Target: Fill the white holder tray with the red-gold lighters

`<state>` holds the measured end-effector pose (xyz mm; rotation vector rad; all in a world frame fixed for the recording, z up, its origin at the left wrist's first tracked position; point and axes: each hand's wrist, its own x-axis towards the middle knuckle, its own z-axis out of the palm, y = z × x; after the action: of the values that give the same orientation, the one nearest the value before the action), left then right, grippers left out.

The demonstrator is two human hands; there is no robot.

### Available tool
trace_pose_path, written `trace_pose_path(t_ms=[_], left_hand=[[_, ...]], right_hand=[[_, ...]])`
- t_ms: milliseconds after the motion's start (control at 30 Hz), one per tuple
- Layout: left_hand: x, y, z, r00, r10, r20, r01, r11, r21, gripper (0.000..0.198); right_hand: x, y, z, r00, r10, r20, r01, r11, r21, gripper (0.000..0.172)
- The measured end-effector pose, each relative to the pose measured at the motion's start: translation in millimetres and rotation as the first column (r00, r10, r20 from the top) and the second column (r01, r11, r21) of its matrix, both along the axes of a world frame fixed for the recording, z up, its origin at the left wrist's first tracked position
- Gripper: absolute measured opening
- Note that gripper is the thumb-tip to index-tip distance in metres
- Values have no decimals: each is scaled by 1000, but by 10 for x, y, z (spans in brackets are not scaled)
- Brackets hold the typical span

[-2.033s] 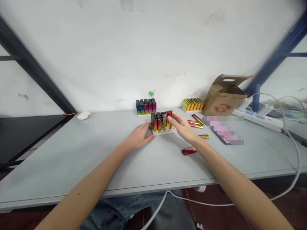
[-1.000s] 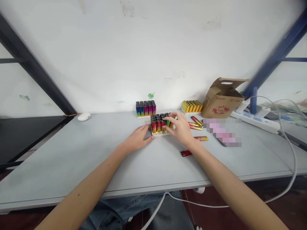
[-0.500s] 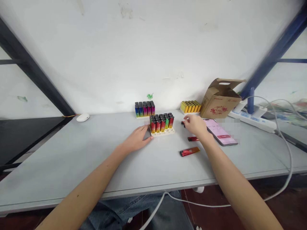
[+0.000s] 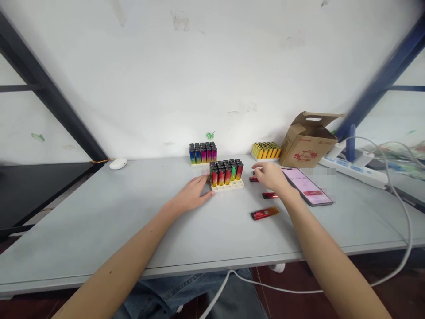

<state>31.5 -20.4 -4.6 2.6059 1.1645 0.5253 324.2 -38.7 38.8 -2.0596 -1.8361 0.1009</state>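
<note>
As the left hand [image 4: 191, 193] is laid flat on the grey desk [image 4: 99, 221], fingers close together, its fingertips [image 4: 210, 193] are set against the near corner of a cream tray [image 4: 227, 186], in which rainbow-finished disposable lighters [image 4: 226, 173] are stood upright in rows. The right hand [image 4: 272, 176] is held to the right of the tray, fingers loosely curled and gathered; whether anything is pinched cannot be told. Its fingertips [image 4: 255, 167] are poised just above a red lighter [image 4: 253, 179]. A second red lighter [image 4: 269, 195] is lying just below the palm, and a red-and-gold lighter [image 4: 264, 213] is placed nearer the desk's front edge. A lit smartphone [image 4: 307, 187] is laid to the right. Farther back, multicoloured lighters [image 4: 202, 153] and yellow lighters [image 4: 265, 150] are ranked near the wall, beside a cardboard box [image 4: 308, 141] with its flaps raised.
</note>
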Motion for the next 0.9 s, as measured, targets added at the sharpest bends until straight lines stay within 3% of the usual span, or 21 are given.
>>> trace_pose_path(t_ms=[100, 267, 433, 600, 700, 767, 833, 900], left_hand=[[1, -5, 10, 1000, 2, 8, -2, 1000, -3, 60], [5, -8, 11, 1000, 5, 14, -5, 1000, -1, 59], [7, -17, 20, 1000, 1, 20, -1, 1000, -1, 59], [6, -14, 24, 1000, 3, 9, -3, 1000, 0, 60], [6, -10, 22, 1000, 11, 4, -11, 1000, -9, 60], [5, -6, 18, 1000, 7, 5, -7, 1000, -6, 59], [4, -2, 12, 1000, 3, 3, -3, 1000, 4, 59], [3, 2, 6, 1000, 2, 0, -2, 1000, 9, 59]], right_hand=[[-24, 5, -28, 993, 107, -44, -108, 994, -8, 40], [43, 55, -144, 984, 175, 16, -175, 984, -26, 38], [53, 68, -183, 967, 203, 156, -193, 978, -74, 23], [31, 66, -217, 972, 195, 129, -188, 980, -63, 20], [38, 102, -258, 982, 188, -15, -187, 982, 29, 22], [29, 137, -266, 964, 154, -215, -124, 981, 150, 24], [4, 170, -249, 860, 164, -483, -27, 960, 278, 27], [-34, 187, -209, 639, 217, -738, 68, 940, 335, 27]])
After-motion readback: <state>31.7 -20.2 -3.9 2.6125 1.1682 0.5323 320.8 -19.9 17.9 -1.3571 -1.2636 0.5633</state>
